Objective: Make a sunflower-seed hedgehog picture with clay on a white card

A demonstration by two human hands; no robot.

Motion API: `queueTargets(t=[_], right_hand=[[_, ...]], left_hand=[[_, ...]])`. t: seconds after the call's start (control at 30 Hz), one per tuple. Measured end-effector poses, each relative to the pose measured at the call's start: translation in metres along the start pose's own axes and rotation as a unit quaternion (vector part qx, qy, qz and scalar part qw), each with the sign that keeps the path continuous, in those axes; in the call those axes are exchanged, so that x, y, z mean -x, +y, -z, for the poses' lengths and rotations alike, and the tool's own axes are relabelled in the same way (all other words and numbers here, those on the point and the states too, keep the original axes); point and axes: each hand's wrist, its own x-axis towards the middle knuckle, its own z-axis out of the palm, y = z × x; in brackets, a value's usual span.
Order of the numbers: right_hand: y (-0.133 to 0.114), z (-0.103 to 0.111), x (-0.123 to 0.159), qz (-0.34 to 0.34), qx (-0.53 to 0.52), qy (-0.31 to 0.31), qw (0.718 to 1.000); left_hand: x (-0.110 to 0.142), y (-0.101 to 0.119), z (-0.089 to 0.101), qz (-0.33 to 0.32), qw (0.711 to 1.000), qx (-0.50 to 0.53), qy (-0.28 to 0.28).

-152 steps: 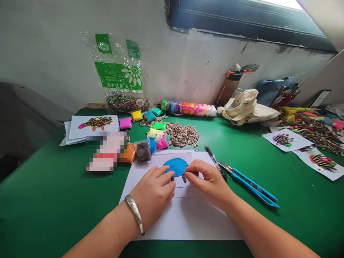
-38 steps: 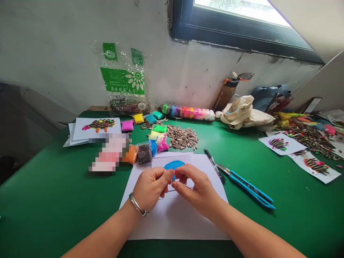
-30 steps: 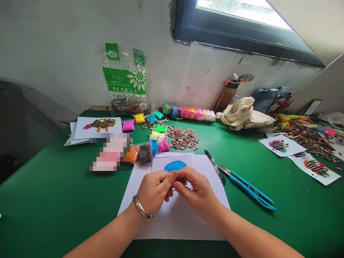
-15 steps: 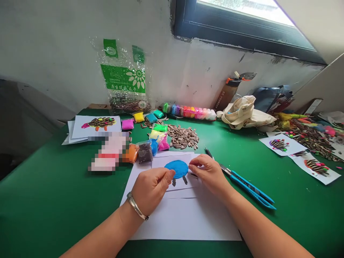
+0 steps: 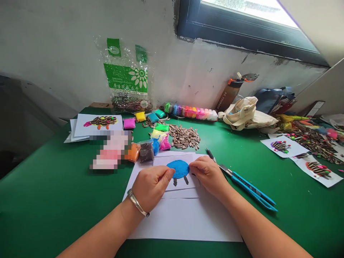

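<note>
Head view: what has just changed?

"The hands were together in front of the blue shape [image 5: 178,168] a second ago; now they've parted, so it lies in plain sight between them, just below the frame's centre, two dark legs [image 5: 186,180] under it."

"And the fingers?"

"Left hand [image 5: 153,186]: thumb and forefinger closed together at the shape's lower left. Right hand [image 5: 209,173]: thumb and forefinger closed too, tips at its right edge. Whether either pinches anything, I can't tell."

"What's around them?"

"The small sheet [image 5: 160,161] under the shape, seeds [image 5: 184,136] above, pen [image 5: 211,154] and cutter [image 5: 252,190] to the right, black packet [image 5: 146,152] upper left of the shape"
</note>
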Motion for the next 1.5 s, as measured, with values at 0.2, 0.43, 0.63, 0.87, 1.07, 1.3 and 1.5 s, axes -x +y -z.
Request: queueTargets(t=[0.2,0.43,0.63,0.87,1.07,1.3,1.5], right_hand=[[0.001,-0.004,-0.002,0.025,0.087,0.002,0.996],[-0.003,-0.002,-0.002,0.007,0.074,-0.006,0.997],[-0.002,0.006,0.001,0.025,0.047,-0.038,0.998],[0.002,0.020,0.006,-0.012,0.014,-0.042,0.999],[0.003,0.016,0.006,0.047,0.057,-0.073,0.995],[-0.008,0.013,0.008,0.093,0.180,-0.081,0.976],[-0.003,0.012,0.010,0.044,0.070,-0.067,0.994]], left_hand=[[0.001,-0.002,-0.002,-0.007,1.000,-0.002,-0.005],[0.000,-0.004,-0.003,-0.012,1.000,-0.005,-0.009],[0.001,-0.005,-0.002,-0.012,1.000,-0.012,-0.013],[0.002,-0.006,-0.002,-0.015,1.000,-0.023,-0.013],[0.000,-0.008,-0.003,-0.024,0.999,-0.027,-0.016],[0.000,-0.009,-0.005,-0.025,0.999,-0.020,-0.021],[0.000,-0.011,-0.005,-0.020,0.999,-0.021,-0.021]])
